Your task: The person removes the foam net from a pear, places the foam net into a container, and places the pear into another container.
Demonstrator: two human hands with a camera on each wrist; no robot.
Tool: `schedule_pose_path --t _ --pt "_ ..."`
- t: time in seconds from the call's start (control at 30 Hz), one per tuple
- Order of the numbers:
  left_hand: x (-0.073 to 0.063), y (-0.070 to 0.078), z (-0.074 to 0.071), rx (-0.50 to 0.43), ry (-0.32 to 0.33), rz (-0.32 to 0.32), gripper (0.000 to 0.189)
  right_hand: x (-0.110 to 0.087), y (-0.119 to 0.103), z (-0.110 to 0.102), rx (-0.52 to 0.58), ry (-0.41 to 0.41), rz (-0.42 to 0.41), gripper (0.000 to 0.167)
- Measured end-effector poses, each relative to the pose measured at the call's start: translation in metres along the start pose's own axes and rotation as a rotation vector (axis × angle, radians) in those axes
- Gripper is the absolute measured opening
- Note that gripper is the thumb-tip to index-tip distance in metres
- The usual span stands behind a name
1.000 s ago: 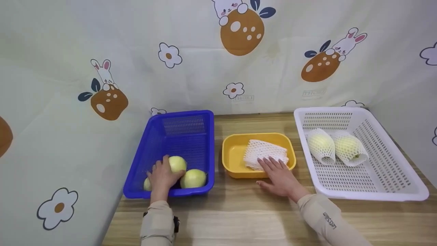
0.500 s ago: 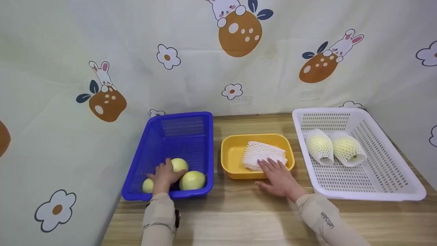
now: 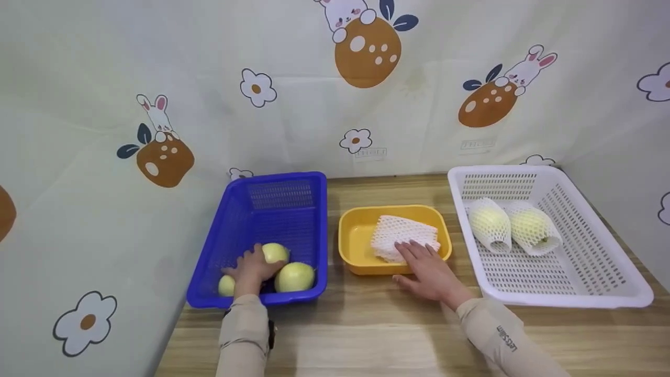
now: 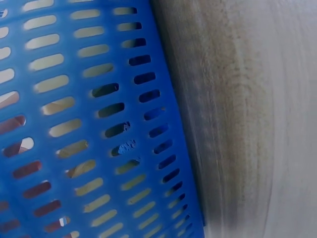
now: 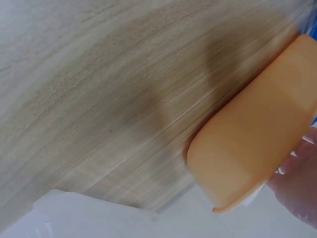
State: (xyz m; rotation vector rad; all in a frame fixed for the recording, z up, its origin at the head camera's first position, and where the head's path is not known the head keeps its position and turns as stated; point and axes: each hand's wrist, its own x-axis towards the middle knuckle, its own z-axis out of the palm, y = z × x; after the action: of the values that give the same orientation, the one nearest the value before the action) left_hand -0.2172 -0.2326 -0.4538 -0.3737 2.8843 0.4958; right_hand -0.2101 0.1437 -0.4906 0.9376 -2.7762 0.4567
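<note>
Three round yellow-green fruits, apples or pears by their look, lie in the near end of the blue basket [image 3: 323,230]. In the head view, my left hand [image 3: 251,271] is among them with fingers spread, beside the far fruit [image 3: 276,252], the near right fruit [image 3: 295,277] and the partly covered left fruit [image 3: 226,285]. Its fingertips' contact is partly hidden. My right hand [image 3: 429,272] reaches over the front rim of the yellow tray [image 3: 356,241], its straight fingers resting on white foam net sleeves [image 3: 400,233]. The left wrist view shows only the basket's slotted wall [image 4: 114,124] and tabletop.
A white slotted basket [image 3: 570,300] stands at the right, holding two fruits in foam nets, a left one [image 3: 489,222] and a right one [image 3: 531,228]. The wooden table [image 3: 361,330] meets a patterned cloth backdrop [image 3: 303,120] behind and at the sides.
My left hand has shifted slightly, so more of the left fruit shows. My right hand stays on the foam nets. The whole view has moved a little.
</note>
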Motion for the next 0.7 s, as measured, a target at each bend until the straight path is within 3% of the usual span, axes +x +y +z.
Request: schedule_pose_path --t 0.33,0.53,0.7 --pt "-0.007 0.005 -0.001 -0.021 0.141 0.092 0.077 -0.004 -0.008 -0.035 0.008 0.163 -0.017 0.059" --pt "-0.026 0.020 0.002 -0.063 0.234 0.168 0.072 -0.012 -0.011 -0.058 0.002 0.230 -0.004 0.055" --pt "-0.049 0.035 0.012 -0.089 0.330 0.273 0.071 -0.017 -0.010 -0.080 -0.050 0.273 -0.021 0.051"
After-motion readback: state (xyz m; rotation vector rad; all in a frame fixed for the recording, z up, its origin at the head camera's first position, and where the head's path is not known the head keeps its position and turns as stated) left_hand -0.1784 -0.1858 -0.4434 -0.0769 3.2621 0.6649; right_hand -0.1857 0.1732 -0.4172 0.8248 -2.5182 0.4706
